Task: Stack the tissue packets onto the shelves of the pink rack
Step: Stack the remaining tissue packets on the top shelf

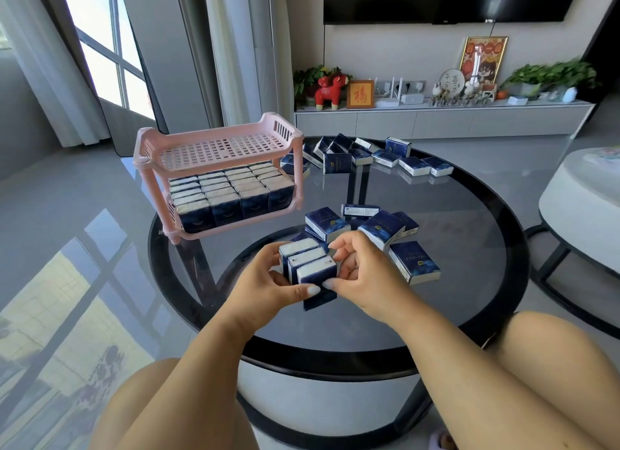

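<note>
Three dark blue tissue packets [308, 261] stand side by side on end between my hands at the table's near middle. My left hand [268, 285] grips them from the left, and my right hand [362, 275] holds them from the right. Just behind lie several loose packets [327, 223], one to the right [414, 261]. The pink rack [218, 168] stands at the table's left; its lower shelf is packed with upright packets [231, 191] and its top shelf [218, 149] is bare. More packets [369, 154] lie scattered at the table's far side.
The round dark glass table [469, 221] has a black rim. A white round table [583, 208] stands to the right. A TV cabinet [436, 121] with ornaments and plants runs along the far wall. My bare knees are at the bottom of the view.
</note>
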Available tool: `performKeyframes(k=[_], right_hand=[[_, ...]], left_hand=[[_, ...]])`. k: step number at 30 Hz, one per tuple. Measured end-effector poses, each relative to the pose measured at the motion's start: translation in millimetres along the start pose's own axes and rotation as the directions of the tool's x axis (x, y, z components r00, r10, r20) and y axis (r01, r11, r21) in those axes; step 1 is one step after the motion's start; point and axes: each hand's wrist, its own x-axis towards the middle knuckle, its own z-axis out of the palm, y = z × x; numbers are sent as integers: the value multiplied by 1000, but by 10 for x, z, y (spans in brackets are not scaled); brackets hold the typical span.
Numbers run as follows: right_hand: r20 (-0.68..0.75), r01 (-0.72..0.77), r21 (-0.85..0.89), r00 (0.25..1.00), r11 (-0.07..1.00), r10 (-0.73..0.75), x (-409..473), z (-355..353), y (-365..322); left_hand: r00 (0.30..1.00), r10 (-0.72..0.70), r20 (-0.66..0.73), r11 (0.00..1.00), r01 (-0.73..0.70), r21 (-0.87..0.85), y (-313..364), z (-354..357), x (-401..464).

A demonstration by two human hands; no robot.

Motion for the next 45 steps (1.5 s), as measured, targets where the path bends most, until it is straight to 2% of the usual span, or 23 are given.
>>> performKeyframes(k=[3, 6, 9, 17, 26, 29, 35, 39, 45], right_hand=[[3, -54, 226, 998, 973, 55, -43, 33, 23], [102, -176, 502, 984, 847, 144, -49, 146, 48], [193, -240, 608, 969, 757, 153, -33, 282, 64], [215, -239, 642, 968, 728, 129, -40, 367, 6], [133, -55, 654, 990, 754, -44, 340, 166, -283], [94, 17, 637, 991, 771, -99, 598, 97, -437], [-62, -40, 575, 994, 817, 93, 1262, -108, -461], [-56, -151, 489, 977, 859, 203, 1678, -127, -377], [51, -241, 453, 968, 858, 245, 2000, 30, -285]], left_hand=[[999, 18, -40, 999, -17, 36, -28, 40, 4], [998, 28, -57, 998, -24, 66, -35, 70, -5], [998, 44, -50, 991, -37, 128, -23, 95, -21], [996, 49, -78, 976, -31, 214, -33, 113, -30], [978, 100, -186, 983, -68, 172, 452, -152, 200], [967, 143, -212, 969, -92, 231, 729, -319, 410], [918, 227, -325, 935, -112, 337, 1216, -789, 972], [916, 201, -346, 942, -83, 326, 1306, -1079, 1433], [938, 118, -326, 964, -30, 264, 1226, -1282, 1984]])
